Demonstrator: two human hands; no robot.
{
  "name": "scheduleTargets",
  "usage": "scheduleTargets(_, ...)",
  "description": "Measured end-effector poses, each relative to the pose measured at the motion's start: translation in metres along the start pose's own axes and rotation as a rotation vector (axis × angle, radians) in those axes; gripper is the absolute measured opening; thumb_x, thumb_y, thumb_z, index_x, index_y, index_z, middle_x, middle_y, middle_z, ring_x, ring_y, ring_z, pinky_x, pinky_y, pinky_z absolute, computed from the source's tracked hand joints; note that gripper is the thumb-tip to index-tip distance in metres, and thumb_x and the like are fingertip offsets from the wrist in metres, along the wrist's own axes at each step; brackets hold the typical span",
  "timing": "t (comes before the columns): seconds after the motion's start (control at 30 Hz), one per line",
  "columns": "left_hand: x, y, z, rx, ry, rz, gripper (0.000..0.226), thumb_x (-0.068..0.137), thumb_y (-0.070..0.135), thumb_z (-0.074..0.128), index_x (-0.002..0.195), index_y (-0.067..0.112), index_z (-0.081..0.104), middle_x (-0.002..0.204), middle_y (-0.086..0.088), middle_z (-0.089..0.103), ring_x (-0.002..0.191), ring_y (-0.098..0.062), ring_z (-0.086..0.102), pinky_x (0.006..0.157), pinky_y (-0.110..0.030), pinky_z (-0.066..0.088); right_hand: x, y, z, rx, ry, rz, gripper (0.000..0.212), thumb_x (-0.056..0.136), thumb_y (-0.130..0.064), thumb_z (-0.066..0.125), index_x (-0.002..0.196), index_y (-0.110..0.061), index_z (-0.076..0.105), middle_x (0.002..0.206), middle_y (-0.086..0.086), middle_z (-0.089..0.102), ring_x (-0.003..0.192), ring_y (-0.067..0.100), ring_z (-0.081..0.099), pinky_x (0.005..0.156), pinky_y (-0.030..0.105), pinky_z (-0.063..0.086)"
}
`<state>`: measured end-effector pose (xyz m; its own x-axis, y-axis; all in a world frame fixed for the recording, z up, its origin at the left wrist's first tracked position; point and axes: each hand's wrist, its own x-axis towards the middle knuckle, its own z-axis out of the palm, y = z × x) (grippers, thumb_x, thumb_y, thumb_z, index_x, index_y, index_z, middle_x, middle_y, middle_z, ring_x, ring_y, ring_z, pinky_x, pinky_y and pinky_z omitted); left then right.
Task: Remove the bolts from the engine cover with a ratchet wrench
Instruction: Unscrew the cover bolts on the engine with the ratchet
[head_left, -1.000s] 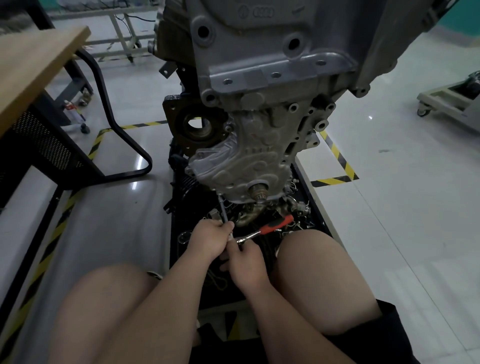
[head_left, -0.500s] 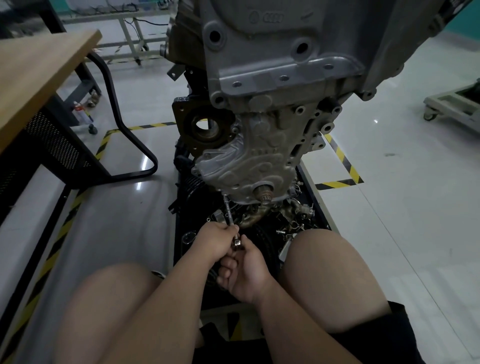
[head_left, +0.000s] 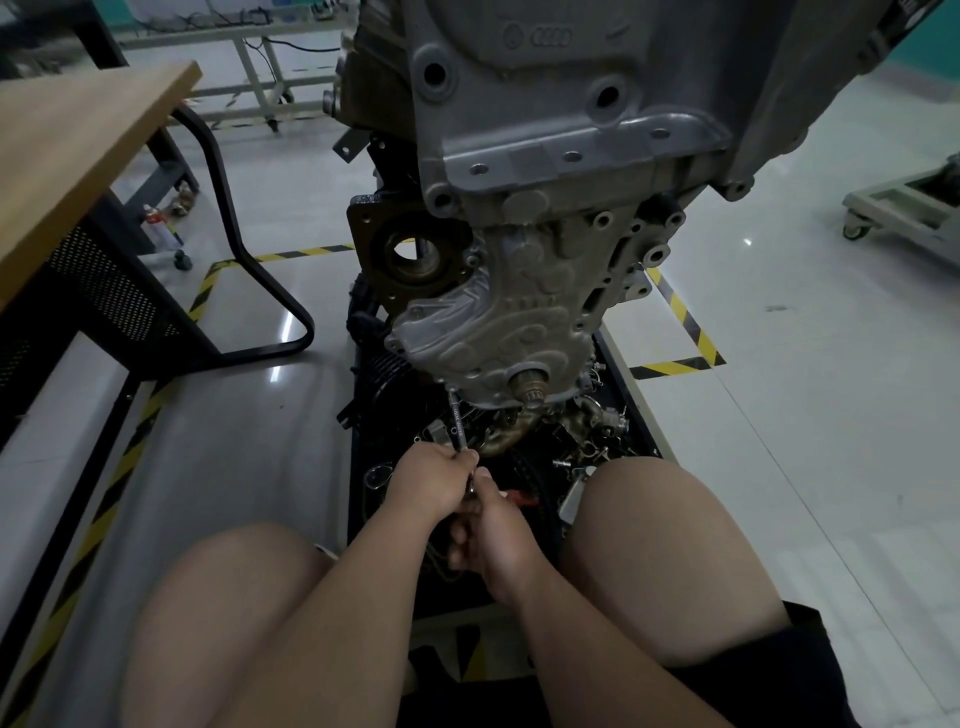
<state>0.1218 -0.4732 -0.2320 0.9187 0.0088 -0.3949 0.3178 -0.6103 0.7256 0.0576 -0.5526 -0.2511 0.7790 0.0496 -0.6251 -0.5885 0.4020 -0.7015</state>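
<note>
Grip: left hand (head_left: 431, 483) curled round the lower end of the ratchet wrench (head_left: 457, 423) bar; right hand (head_left: 493, 530) just below it and touching it, fingers curled round the handle.
Wrench: lower centre of frame, bar tilted up to the bottom left edge of the engine cover (head_left: 498, 322), tip against it.
Hidden: ratchet head and most of the red handle (head_left: 521, 499) are covered by both hands. Bolt under the tip can't be made out. Engine (head_left: 571, 104) is cut off by the top of the frame.
Tray: black tray (head_left: 641, 431) under the engine, lower centre. Holds loose metal clamps, brackets and a bent pipe piece; too dark and tangled to count.
Counts: 1 wrench, 2 hands, 2 bare knees at the bottom of the frame, 1 splined stub (head_left: 530, 387) sticking out of the cover.
Around: wooden desk (head_left: 78, 145) upper left, wheeled cart (head_left: 909, 208) at right edge, partly cut off.
</note>
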Motion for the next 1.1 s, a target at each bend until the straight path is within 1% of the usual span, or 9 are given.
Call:
scheduleTargets(0.2, 0.001, 0.001, 0.001, -0.003, -0.008, -0.009, 0.037, 0.088, 0.03, 0.063, 0.056, 0.011, 0.064, 0.037, 0.008, 0.051, 0.032, 0.001, 0.044, 0.041, -0.017, 0.031, -0.001, 0.005, -0.006, -0.25, 0.126, -0.18, 0.054, 0.103, -0.042, 0.036, 0.092, 0.002, 0.064, 0.054, 0.001, 0.052, 0.043, 0.011, 0.05, 0.046, 0.022, 0.042)
scheduleTargets(0.33, 0.001, 0.003, 0.003, -0.059, -0.03, -0.008, 0.032, 0.087, 0.031, 0.065, 0.064, 0.009, 0.072, 0.045, 0.007, 0.059, 0.038, 0.002, 0.05, 0.05, -0.02, 0.037, -0.004, 0.004, -0.01, -0.574, 0.278, -0.335, 0.035, 0.1, -0.046, 0.041, 0.091, -0.014, 0.054, 0.076, -0.003, 0.059, 0.067, 0.013, 0.055, 0.059, 0.026, 0.04)
scheduleTargets(0.47, 0.003, 0.004, 0.005, -0.044, -0.015, 0.002, 0.038, 0.086, 0.027, 0.065, 0.05, 0.019, 0.065, 0.041, 0.008, 0.057, 0.037, 0.0, 0.048, 0.051, -0.022, 0.034, -0.003, 0.006, -0.014, -0.897, 0.344, -0.424, 0.024, 0.099, -0.041, 0.043, 0.095, -0.017, 0.043, 0.086, 0.003, 0.061, 0.075, 0.021, 0.061, 0.057, 0.029, 0.036)
scheduleTargets(0.53, 0.004, 0.003, 0.006, -0.009, -0.008, 0.004, 0.041, 0.086, 0.029, 0.065, 0.046, 0.02, 0.062, 0.041, 0.008, 0.057, 0.04, -0.003, 0.05, 0.051, -0.022, 0.034, -0.001, 0.008, -0.016, -0.928, 0.336, -0.453, 0.02, 0.1, -0.038, 0.044, 0.095, -0.019, 0.041, 0.085, 0.003, 0.06, 0.072, 0.019, 0.06, 0.054, 0.029, 0.034)
scheduleTargets(0.6, 0.004, 0.004, 0.006, -0.007, -0.015, -0.001, 0.039, 0.087, 0.029, 0.065, 0.049, 0.02, 0.064, 0.042, 0.009, 0.059, 0.039, 0.0, 0.051, 0.05, -0.021, 0.034, 0.002, 0.008, -0.016, -0.831, 0.308, -0.436, 0.02, 0.1, -0.037, 0.044, 0.092, -0.019, 0.043, 0.078, -0.002, 0.057, 0.062, 0.011, 0.053, 0.051, 0.024, 0.035)
scheduleTargets(0.67, 0.004, 0.005, 0.006, -0.014, -0.015, -0.006, 0.035, 0.087, 0.03, 0.065, 0.053, 0.02, 0.066, 0.043, 0.01, 0.059, 0.037, 0.003, 0.051, 0.048, -0.02, 0.034, 0.003, 0.005, -0.014, -0.571, 0.258, -0.359, 0.025, 0.101, -0.037, 0.043, 0.088, -0.017, 0.048, 0.072, -0.003, 0.058, 0.057, 0.008, 0.052, 0.054, 0.025, 0.041)
scheduleTargets(0.8, 0.004, 0.005, 0.005, -0.03, 0.006, 0.006, 0.038, 0.086, 0.032, 0.066, 0.05, 0.018, 0.065, 0.044, 0.006, 0.06, 0.041, -0.003, 0.056, 0.052, -0.022, 0.038, 0.001, -0.001, -0.009, -0.087, 0.089, -0.102, 0.045, 0.103, -0.043, 0.035, 0.091, -0.008, 0.061, 0.056, 0.001, 0.058, 0.045, 0.015, 0.053, 0.05, 0.027, 0.045)
scheduleTargets(0.9, 0.005, 0.005, 0.005, -0.016, 0.024, -0.012, 0.04, 0.088, 0.033, 0.064, 0.051, 0.018, 0.065, 0.045, 0.006, 0.061, 0.05, -0.013, 0.061, 0.054, -0.024, 0.042, -0.001, 0.0, -0.004, 0.105, -0.035, 0.037, 0.055, 0.103, -0.05, 0.028, 0.097, -0.005, 0.058, 0.053, 0.003, 0.049, 0.043, 0.017, 0.046, 0.05, 0.026, 0.04)
scheduleTargets(1.1, 0.006, 0.005, 0.002, 0.043, 0.002, -0.055, 0.034, 0.09, 0.029, 0.057, 0.062, 0.011, 0.068, 0.04, 0.004, 0.058, 0.032, -0.005, 0.051, 0.043, -0.019, 0.034, -0.005, -0.003, 0.0, 0.301, -0.148, 0.163, 0.051, 0.098, -0.057, 0.027, 0.078, -0.016, 0.05, 0.051, -0.001, 0.032, 0.044, 0.014, 0.033, 0.051, 0.025, 0.032)
